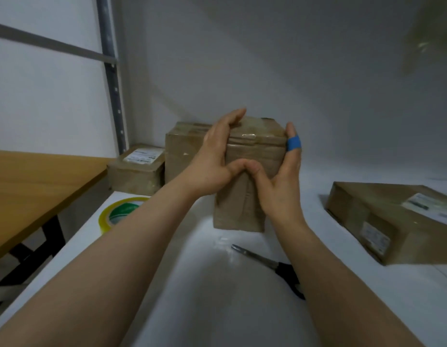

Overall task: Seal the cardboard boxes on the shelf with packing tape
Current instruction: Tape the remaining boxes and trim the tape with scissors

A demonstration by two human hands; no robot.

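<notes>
A tall brown cardboard box (pixel 255 156) stands upright on the white shelf (pixel 205 284), with clear tape shining across its top. My left hand (pixel 212 159) clasps its left side, fingers over the top edge. My right hand (pixel 282 181) clasps its right side; one finger wears a blue bandage. Both thumbs meet on the box's front face. A roll of yellow-rimmed packing tape (pixel 117 214) lies flat on the shelf at the left, partly behind my left forearm.
Black-handled scissors (pixel 267 261) lie on the shelf in front of the box. Two more cardboard boxes stand at the back left (pixel 139 171) (pixel 185 151), and a flat labelled box (pixel 392 219) lies at the right. A wooden table (pixel 37 189) sits left of the shelf.
</notes>
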